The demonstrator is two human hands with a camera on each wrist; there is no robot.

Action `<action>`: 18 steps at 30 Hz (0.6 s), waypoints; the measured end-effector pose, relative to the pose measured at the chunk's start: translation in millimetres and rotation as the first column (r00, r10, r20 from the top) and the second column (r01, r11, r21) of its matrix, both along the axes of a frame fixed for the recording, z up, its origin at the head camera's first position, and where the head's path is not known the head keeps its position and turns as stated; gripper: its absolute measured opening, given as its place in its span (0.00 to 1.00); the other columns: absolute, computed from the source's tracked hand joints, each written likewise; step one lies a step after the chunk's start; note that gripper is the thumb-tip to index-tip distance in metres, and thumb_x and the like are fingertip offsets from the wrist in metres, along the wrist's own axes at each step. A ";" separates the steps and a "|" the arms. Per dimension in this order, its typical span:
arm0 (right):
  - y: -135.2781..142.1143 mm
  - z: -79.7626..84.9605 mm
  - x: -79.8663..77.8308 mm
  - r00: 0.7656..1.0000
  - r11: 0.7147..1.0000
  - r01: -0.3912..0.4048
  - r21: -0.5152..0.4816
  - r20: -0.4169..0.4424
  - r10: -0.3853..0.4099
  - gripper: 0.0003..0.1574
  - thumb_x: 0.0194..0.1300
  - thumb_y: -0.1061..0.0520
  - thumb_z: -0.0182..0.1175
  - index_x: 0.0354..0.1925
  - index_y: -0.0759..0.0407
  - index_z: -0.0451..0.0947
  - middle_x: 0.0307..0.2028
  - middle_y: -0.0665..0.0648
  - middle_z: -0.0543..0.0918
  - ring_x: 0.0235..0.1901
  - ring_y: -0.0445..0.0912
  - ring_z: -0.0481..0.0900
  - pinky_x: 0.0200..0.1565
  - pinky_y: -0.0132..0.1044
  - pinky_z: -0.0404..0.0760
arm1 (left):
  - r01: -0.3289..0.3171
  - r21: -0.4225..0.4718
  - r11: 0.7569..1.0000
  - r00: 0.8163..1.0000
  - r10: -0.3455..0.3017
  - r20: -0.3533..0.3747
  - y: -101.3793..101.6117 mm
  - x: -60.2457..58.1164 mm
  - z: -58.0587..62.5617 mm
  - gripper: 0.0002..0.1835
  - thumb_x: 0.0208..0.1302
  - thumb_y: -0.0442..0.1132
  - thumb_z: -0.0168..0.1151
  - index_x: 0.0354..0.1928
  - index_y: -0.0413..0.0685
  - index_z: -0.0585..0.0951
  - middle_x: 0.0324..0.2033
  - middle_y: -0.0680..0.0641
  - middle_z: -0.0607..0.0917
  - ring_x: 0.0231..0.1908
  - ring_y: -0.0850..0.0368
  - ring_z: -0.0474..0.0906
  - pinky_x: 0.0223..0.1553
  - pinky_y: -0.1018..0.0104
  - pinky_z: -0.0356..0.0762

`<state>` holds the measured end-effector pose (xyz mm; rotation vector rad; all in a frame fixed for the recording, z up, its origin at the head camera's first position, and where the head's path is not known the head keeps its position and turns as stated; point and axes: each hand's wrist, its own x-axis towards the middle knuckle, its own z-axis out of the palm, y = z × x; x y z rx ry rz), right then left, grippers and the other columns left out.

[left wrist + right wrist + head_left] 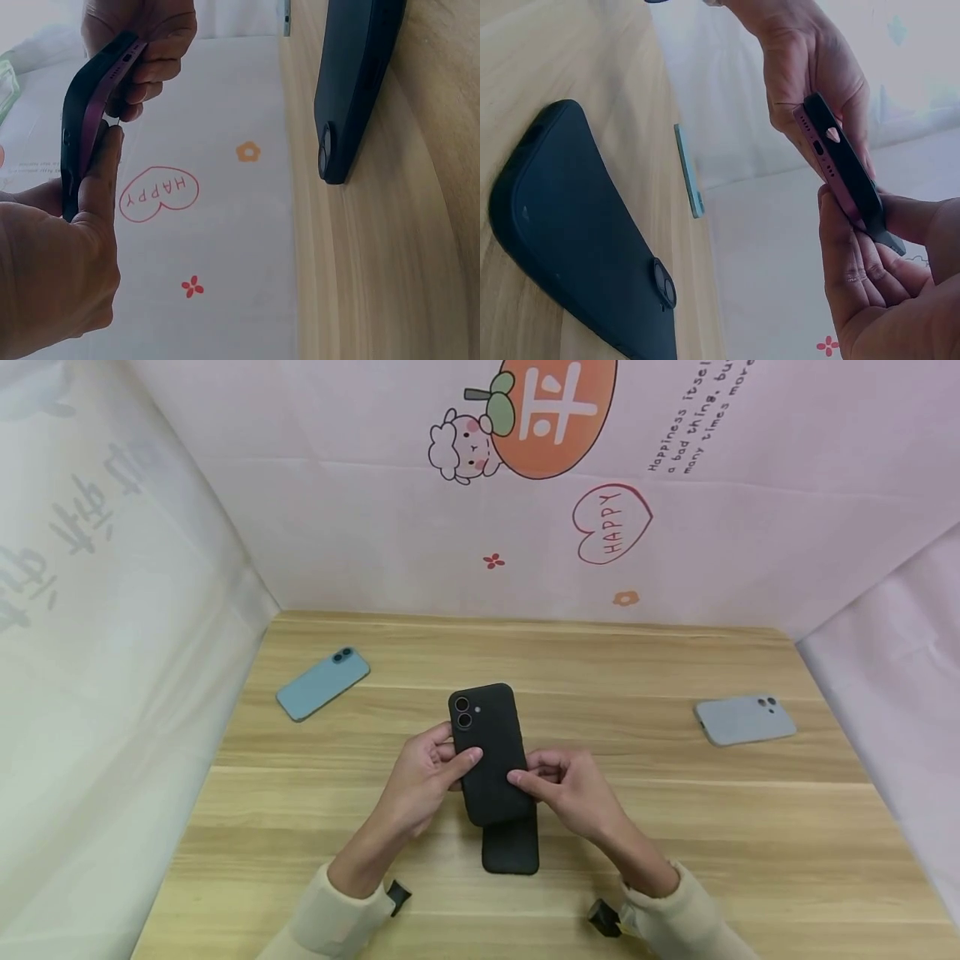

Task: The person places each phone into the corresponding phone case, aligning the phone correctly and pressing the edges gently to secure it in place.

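Above the table, both hands hold a phone [838, 178] with a purple edge and a black case [491, 752] over its back. The left hand [420, 777] pinches the left side, thumb on the case's back. At the lower right side the right hand [573, 785] grips it between thumb and curled fingers. In the right wrist view, the case's edge flares away from the phone near the right thumb. The phone's screen side is hidden in the head view. Below the hands, a second black-backed phone or case [510, 852] lies on the table, partly covered in the head view.
A blue phone [322, 685] lies at the back left of the wooden table [600, 685]. Toward the right edge lies a pale grey phone [746, 721]. White printed cloth [360, 527] stands behind and at both sides.
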<state>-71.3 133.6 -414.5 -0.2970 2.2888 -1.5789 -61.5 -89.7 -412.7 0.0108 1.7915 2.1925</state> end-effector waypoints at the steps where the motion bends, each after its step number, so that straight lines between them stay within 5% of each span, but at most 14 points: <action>1: 0.3 -0.2 0.1 1.000 1.000 -0.007 -0.008 -0.009 0.007 0.08 0.66 0.56 0.69 0.37 0.62 0.87 0.27 0.57 0.89 0.24 0.39 0.82 0.27 0.28 0.76 | 0.006 -0.005 1.000 1.000 -0.006 -0.001 -0.2 0.0 0.5 0.22 0.73 0.31 0.59 0.67 0.42 0.74 0.50 0.33 0.88 0.48 0.51 0.89 0.48 0.56 0.88; 8: 1.7 0.8 1.1 0.998 0.999 -0.032 -0.036 -0.052 0.030 0.09 0.67 0.58 0.69 0.40 0.63 0.88 0.30 0.59 0.90 0.25 0.38 0.85 0.28 0.29 0.81 | 0.009 -0.013 1.000 1.000 -0.008 0.003 0.2 -0.5 1.3 0.22 0.73 0.32 0.60 0.66 0.44 0.75 0.49 0.34 0.89 0.47 0.52 0.89 0.47 0.57 0.88; 18: 3.8 4.4 2.6 0.996 0.998 -0.056 -0.023 -0.077 0.054 0.09 0.67 0.58 0.68 0.30 0.61 0.84 0.19 0.50 0.80 0.17 0.35 0.70 0.18 0.25 0.59 | 0.067 0.065 0.996 0.998 -0.068 0.011 -2.4 -3.8 -3.0 0.25 0.73 0.33 0.60 0.69 0.40 0.71 0.53 0.31 0.86 0.46 0.53 0.89 0.45 0.57 0.88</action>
